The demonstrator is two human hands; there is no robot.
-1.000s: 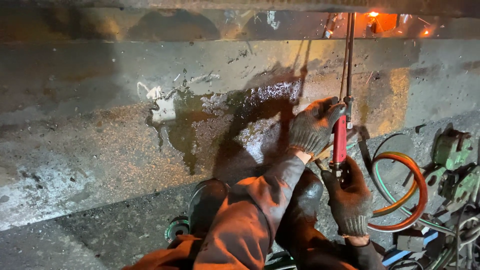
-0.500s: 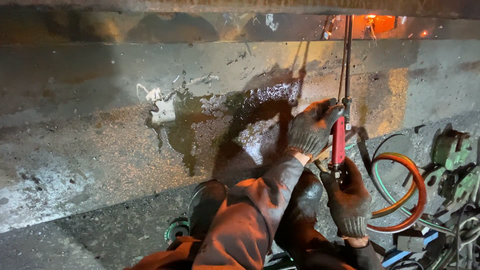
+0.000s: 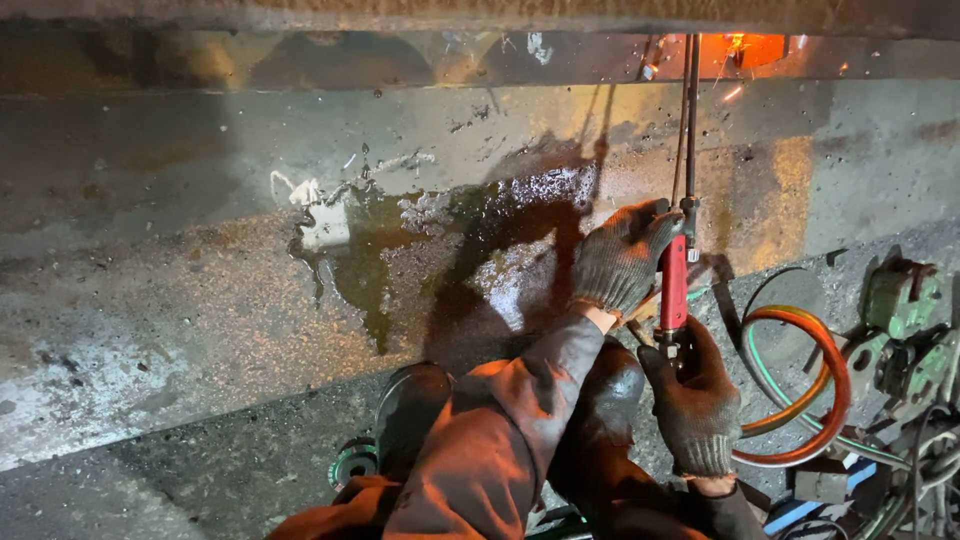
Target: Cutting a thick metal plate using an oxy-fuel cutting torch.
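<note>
A cutting torch [image 3: 675, 280] with a red handle and long thin tubes runs up to a glowing orange spot [image 3: 745, 48] on the big rusty steel surface [image 3: 200, 280], where sparks fly. My left hand [image 3: 620, 260], in a dark knit glove, grips the torch near the top of its red handle. Lower down, my right hand [image 3: 695, 400], gloved too, holds the torch's bottom end by its valves. Orange sleeves cover both my arms.
Orange and green hoses [image 3: 800, 390] loop at the right. Green metal fittings [image 3: 900, 320] lie at the far right. A wet dark stain [image 3: 450, 260] spreads over the steel. My dark boots [image 3: 410, 420] rest on the gritty ground, a small green round part [image 3: 352, 462] beside them.
Both hands and the torch stay almost still. The orange glow at the torch tip persists with sparks still flying.
</note>
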